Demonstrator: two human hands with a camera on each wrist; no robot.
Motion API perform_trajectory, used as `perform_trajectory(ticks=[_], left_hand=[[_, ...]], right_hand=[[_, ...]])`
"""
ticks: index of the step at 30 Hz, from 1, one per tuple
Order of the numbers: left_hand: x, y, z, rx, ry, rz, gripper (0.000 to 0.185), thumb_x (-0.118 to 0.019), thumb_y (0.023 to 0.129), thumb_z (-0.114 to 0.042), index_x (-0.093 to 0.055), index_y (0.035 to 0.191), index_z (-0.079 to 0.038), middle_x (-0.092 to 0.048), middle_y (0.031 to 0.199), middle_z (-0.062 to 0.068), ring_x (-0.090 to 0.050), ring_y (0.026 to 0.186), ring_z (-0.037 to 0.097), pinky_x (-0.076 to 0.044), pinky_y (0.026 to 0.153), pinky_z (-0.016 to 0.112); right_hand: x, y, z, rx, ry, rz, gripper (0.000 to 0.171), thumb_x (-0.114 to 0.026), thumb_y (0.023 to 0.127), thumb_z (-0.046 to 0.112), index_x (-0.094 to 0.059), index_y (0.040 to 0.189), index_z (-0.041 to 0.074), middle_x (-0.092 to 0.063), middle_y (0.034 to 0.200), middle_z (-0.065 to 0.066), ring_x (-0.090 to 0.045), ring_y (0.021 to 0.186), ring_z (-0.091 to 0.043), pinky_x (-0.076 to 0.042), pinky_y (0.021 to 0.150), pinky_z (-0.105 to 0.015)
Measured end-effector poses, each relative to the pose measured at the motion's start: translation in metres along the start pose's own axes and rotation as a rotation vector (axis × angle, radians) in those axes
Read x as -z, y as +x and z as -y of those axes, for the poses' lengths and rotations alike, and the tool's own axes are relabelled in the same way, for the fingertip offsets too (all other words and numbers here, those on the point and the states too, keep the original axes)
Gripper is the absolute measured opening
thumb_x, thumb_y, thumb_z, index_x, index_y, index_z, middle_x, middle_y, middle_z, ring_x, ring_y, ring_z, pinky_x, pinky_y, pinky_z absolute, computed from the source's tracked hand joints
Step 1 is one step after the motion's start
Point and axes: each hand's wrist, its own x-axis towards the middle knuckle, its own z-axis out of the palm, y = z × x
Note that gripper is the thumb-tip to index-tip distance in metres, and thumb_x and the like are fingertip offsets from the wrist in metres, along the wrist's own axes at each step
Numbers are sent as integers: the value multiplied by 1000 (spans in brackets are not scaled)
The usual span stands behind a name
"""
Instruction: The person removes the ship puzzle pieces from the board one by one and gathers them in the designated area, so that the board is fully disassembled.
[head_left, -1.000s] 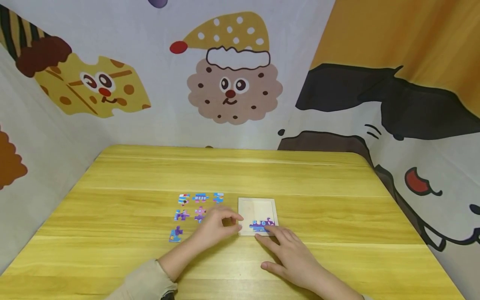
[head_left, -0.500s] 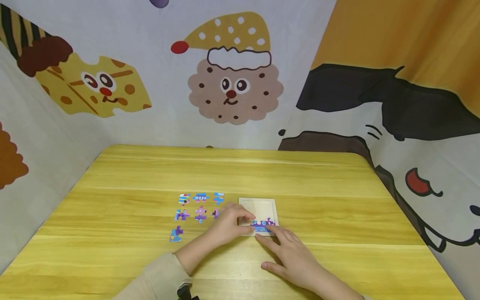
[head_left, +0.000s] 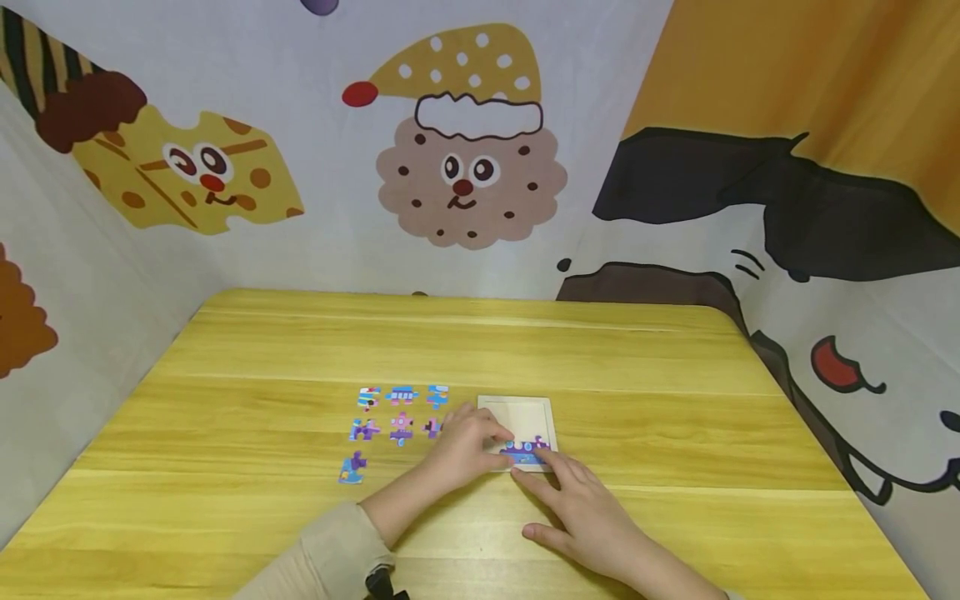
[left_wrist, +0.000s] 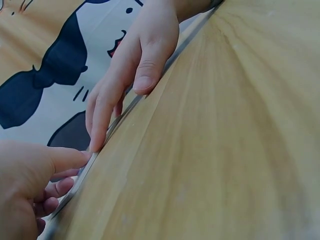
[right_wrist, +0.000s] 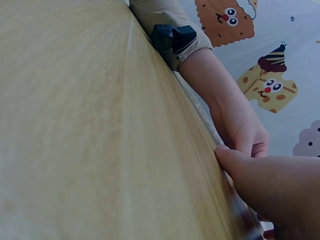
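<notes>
A square puzzle tray (head_left: pixel 517 402) lies near the middle of the table, a strip of joined purple and blue puzzle pieces (head_left: pixel 527 451) along its near side. My left hand (head_left: pixel 467 442) reaches in from the left, its thumb and index finger pinching the strip's left puzzle piece. From the right, my right hand (head_left: pixel 588 508) rests with extended fingers on the tray's near right corner, fingertips at the strip's right end. In the left wrist view the right hand (left_wrist: pixel 142 55) slopes down to the tray edge; the left hand (left_wrist: pixel 30 180) is beside it. The piece is hidden in both wrist views.
Several loose puzzle pieces (head_left: pixel 401 428) lie in rows left of the tray, the rightmost partly behind the left hand. A lone corner piece (head_left: pixel 352 468) is nearest the front. Behind the wooden table (head_left: pixel 637 367) hangs a cartoon-printed cloth (head_left: pixel 322 250).
My left hand has moved right, from the tray's left edge onto the strip's left end, and its thumb and index finger have taken hold there. My right hand stays in place.
</notes>
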Motion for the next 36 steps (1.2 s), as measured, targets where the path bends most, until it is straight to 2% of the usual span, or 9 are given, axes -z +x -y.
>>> perform_trajectory(ticks=[10, 28, 32, 36], left_hand=[[2, 2, -3, 45, -45, 22, 23, -83, 74, -25, -75, 93, -17, -61, 86, -12, -45, 83, 9, -33, 82, 36], [0, 3, -3, 87, -103, 33, 23, -83, 73, -21, -73, 93, -16, -61, 88, -14, -48, 91, 11, -31, 90, 43], [0, 2, -2, 112, -152, 20, 19, -83, 74, -17, -73, 90, -19, -60, 82, -17, -48, 90, 11, -32, 92, 48], [-2, 2, -1, 107, -257, 1, 14, -80, 76, -9, -73, 86, -16, -59, 76, -15, -51, 80, 10, -42, 82, 38]], right_hand=[[0, 0, 0, -14, 33, 11, 64, -53, 91, 58, -43, 145, 27, -28, 151, -18, -32, 133, -36, -31, 102, -57], [0, 2, -1, -2, 30, -3, 64, -55, 89, 59, -47, 143, 26, -31, 150, -17, -33, 133, -35, -32, 101, -57], [-1, 1, -1, -1, 31, -5, 63, -55, 89, 59, -47, 143, 27, -31, 150, -17, -33, 133, -34, -31, 102, -56], [-1, 1, -2, -2, 35, -8, 63, -55, 89, 59, -47, 143, 27, -32, 149, -17, -33, 133, -34, -31, 102, -56]])
